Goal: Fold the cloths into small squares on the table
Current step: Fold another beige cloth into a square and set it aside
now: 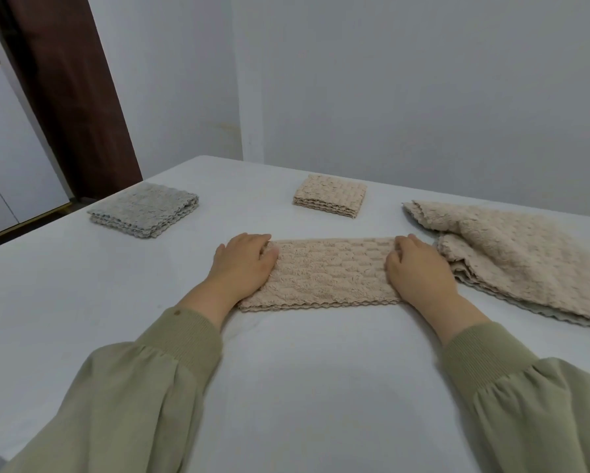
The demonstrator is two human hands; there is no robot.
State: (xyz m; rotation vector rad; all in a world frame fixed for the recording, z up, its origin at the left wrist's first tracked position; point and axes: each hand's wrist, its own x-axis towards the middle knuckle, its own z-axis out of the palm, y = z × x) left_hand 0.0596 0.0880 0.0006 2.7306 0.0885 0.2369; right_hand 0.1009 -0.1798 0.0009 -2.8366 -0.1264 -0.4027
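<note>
A beige textured cloth [331, 273], folded into a long strip, lies flat across the middle of the white table [300, 377]. My left hand [244, 264] sits on its left end, fingers curled round the far left corner. My right hand [418, 271] covers the right end, fingers curled at the far right corner. A small beige folded square [331, 196] lies behind the strip. A grey folded cloth [145, 209] lies at the far left.
A loose pile of beige cloths [522, 257] spreads over the table's right side, close to my right hand. A grey wall stands behind the table. A dark brown door frame [68, 90] rises at the back left.
</note>
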